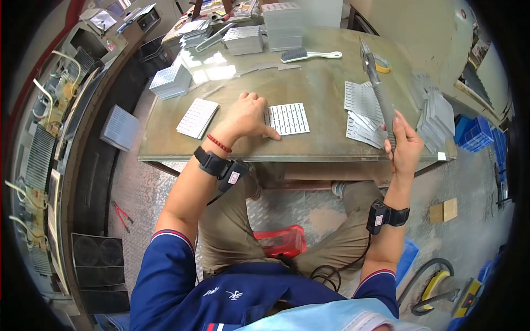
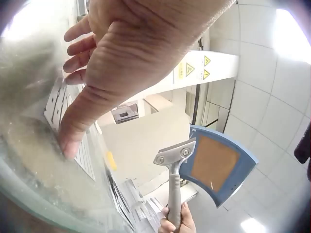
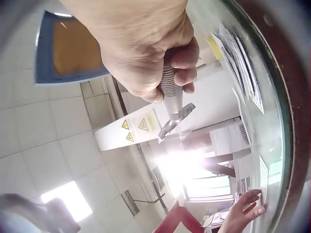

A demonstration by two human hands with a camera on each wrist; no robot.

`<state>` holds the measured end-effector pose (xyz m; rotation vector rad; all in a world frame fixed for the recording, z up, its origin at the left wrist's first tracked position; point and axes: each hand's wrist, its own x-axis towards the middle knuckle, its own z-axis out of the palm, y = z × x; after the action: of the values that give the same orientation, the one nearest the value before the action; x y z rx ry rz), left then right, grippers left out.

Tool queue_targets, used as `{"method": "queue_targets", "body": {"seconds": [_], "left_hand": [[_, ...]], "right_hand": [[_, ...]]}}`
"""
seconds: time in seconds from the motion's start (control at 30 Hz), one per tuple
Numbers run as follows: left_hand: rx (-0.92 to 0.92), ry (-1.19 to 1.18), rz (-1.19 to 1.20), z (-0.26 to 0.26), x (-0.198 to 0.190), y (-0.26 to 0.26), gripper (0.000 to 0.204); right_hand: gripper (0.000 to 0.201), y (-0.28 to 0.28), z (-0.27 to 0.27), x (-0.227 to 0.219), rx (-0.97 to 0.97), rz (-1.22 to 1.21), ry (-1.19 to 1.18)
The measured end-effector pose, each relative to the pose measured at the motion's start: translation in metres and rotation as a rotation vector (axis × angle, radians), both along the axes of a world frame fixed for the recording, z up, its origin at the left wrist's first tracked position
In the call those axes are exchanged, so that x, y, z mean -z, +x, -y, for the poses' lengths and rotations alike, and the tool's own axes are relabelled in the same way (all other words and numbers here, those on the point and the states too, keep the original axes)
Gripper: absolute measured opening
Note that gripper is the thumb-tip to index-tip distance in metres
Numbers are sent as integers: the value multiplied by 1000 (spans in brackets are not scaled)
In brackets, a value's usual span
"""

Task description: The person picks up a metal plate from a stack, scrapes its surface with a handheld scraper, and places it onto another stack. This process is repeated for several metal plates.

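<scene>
A white slotted plate (image 1: 289,119) lies flat near the table's front edge. The left hand (image 1: 251,117) rests at its left side, thumb on its lower left corner; in the left wrist view the thumb touches the plate (image 2: 85,145) and the fingers are spread, loosely bent. The right hand (image 1: 406,144) grips the ribbed grey handle of a scraper (image 1: 381,94), raised above the table's right part, its metal head pointing up and away. In the right wrist view the fingers of the right hand (image 3: 146,53) curl round the handle, with the scraper head (image 3: 176,122) beyond them.
A stack of plates (image 1: 197,117) lies left of the left hand, another stack (image 1: 170,81) behind it. Loose plates (image 1: 364,116) spread at the right, with more piled plates (image 1: 437,117) at the table's right edge. A brush (image 1: 312,55), yellow tape (image 1: 382,64) and tall stacks (image 1: 282,27) stand farther back.
</scene>
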<state>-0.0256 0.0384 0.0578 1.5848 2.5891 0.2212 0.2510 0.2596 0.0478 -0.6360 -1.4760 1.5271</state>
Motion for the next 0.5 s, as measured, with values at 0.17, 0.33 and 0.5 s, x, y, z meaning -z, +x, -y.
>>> {"method": "queue_targets", "body": {"seconds": [0.17, 0.33, 0.5], "left_hand": [[-95, -10, -114, -4, -4, 1, 88], [-217, 182, 485, 6, -32, 1, 49], [-295, 397, 868, -9, -26, 9, 31]], "right_hand": [[29, 5, -3, 2, -15, -101, 24], [28, 11, -3, -1, 3, -156, 1], [32, 19, -10, -4, 82, -183, -32]]}}
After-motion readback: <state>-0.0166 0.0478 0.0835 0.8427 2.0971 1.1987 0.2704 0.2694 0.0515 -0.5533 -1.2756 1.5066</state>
